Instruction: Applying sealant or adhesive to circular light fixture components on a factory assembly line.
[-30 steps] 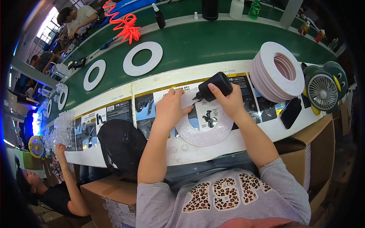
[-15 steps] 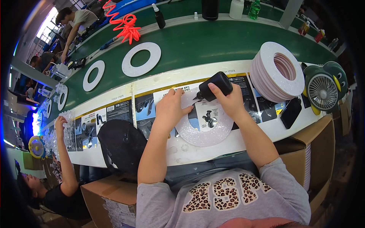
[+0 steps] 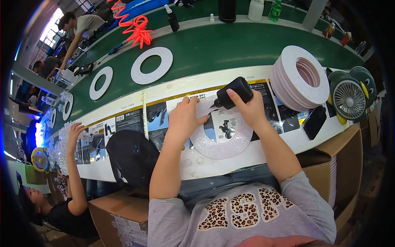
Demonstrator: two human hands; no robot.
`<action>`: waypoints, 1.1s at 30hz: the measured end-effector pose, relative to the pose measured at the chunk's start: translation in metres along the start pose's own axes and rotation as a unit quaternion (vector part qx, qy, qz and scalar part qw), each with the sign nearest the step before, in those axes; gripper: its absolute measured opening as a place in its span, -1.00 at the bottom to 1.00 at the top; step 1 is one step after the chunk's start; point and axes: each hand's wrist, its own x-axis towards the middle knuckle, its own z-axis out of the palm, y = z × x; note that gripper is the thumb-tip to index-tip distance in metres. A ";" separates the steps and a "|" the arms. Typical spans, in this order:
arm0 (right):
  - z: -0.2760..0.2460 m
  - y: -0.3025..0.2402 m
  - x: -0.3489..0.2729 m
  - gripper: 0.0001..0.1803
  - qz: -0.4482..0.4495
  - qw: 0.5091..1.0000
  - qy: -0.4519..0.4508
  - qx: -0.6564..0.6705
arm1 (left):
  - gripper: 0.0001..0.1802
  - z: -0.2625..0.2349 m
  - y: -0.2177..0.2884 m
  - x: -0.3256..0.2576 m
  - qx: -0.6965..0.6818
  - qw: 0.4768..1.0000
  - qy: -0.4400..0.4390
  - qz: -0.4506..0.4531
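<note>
A white glittery ring [image 3: 222, 150] lies flat on the printed sheets on the white worktop in front of me. My left hand [image 3: 186, 117] grips the ring's left side, with the fingers at its outer edge and the thumb by the hole. My right hand [image 3: 252, 108] is closed around a black squeeze bottle [image 3: 236, 92]. The bottle is tilted, its thin nozzle pointing down and left at the upper part of the ring, near the left thumb. Whether the tip touches the ring I cannot tell.
A stack of white rings [image 3: 294, 78] stands at right, beside a phone [image 3: 315, 122] and a small fan [image 3: 349, 99]. Several rings lie on the green belt [image 3: 197, 53]. A black mesh chair back [image 3: 131, 154] is at left, near a co-worker's hand [image 3: 75, 133] among clear plastic pieces.
The rings on the green belt have shifted slightly left. The co-worker's hand at left has moved a little to the right. My hands and the bottle have barely moved.
</note>
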 end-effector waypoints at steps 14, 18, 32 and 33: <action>-0.016 0.009 0.011 -0.61 -0.004 0.998 0.058 0.014 | -0.43 0.003 -0.014 0.003 0.067 0.994 0.092 -0.009; -0.018 0.011 0.012 -0.60 0.008 0.999 0.049 -0.023 | -0.44 0.003 -0.013 0.003 0.065 0.994 0.093 -0.008; -0.015 0.012 0.013 -0.56 0.030 0.998 0.044 -0.035 | -0.43 0.002 -0.013 0.004 0.066 0.994 0.091 -0.009; -0.015 0.012 0.013 -0.56 0.028 0.998 0.046 -0.031 | -0.43 0.002 -0.013 0.004 0.066 0.994 0.090 -0.010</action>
